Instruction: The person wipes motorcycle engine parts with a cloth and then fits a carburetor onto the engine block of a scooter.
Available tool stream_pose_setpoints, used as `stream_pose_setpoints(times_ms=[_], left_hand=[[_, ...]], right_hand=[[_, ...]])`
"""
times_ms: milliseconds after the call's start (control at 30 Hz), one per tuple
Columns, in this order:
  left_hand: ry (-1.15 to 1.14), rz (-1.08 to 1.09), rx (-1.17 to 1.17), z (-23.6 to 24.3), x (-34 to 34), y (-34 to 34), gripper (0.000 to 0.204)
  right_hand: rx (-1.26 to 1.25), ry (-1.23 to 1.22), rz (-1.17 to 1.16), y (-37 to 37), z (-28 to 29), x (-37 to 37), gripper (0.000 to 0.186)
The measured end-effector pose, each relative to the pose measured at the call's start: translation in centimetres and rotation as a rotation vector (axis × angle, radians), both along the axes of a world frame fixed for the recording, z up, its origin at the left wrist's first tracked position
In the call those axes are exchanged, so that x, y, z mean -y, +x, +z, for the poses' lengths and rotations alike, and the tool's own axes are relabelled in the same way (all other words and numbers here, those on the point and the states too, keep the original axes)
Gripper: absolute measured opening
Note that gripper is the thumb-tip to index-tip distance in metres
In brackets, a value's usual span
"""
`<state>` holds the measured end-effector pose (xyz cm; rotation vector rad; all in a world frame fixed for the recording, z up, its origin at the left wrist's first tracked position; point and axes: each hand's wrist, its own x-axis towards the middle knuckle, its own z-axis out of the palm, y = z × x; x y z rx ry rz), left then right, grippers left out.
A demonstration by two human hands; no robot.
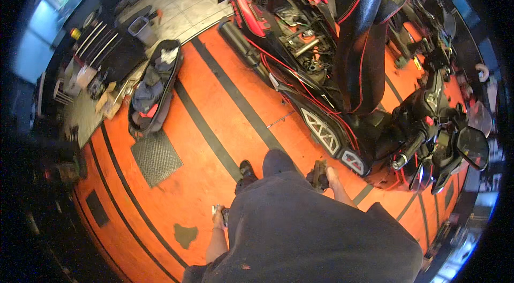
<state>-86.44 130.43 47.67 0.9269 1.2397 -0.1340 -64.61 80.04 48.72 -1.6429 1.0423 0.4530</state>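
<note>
My left hand (218, 219) is low at my left side, closed on a small metallic and black object (223, 213), mostly hidden behind my dark clothing. My right hand (332, 181) grips a dark brown object (318, 175), possibly a rag or glove; I cannot tell which. It is beside the lower bodywork of a black and red scooter (320, 131). The scooter's seat (361, 42) stands raised, exposing frame parts and wiring (302, 42) beneath. An exhaust (235, 42) runs along its near side, and the handlebar (407, 152) is at the right.
An orange floor (203, 219) with dark strips surrounds me. A black under-seat bin (153, 87) holding cloths lies at the left, above a dark tread plate (156, 159). Behind are a black tool cabinet (93, 42), a grey bin (142, 28) and cardboard (107, 100).
</note>
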Motion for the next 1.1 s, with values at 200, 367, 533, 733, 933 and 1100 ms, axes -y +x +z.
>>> stream_pose_setpoints(times_ms=[200, 367, 533, 733, 933, 1100], left_hand=[[-0.074, -0.315, -0.036, 6.2, -12.0, 22.1, 0.027], [0.012, -0.392, 0.053, 6.6, -15.0, 39.8, 0.025], [0.298, -0.839, 0.230, 9.2, -12.9, 56.4, 0.048], [-0.008, -1.156, 0.288, 16.5, -4.7, 73.0, 0.053], [-0.608, -1.361, 0.382, 22.1, 4.5, 85.4, 0.052], [-0.680, -1.502, 0.371, 20.9, 11.9, 92.8, 0.050]], right_hand=[[-0.069, -0.247, 0.072, 1.2, -4.6, -5.7, 0.049], [-0.144, -0.232, 0.113, 5.2, -10.7, -9.8, 0.054], [-0.110, 0.184, 0.156, 16.0, -5.8, -13.3, 0.043], [-0.063, -0.213, -0.071, 31.0, 6.9, -17.0, 0.035], [0.123, 0.096, -0.482, 35.9, 14.5, -16.8, 0.038], [0.374, 0.160, -0.746, 41.6, 17.4, -19.7, 0.041]])
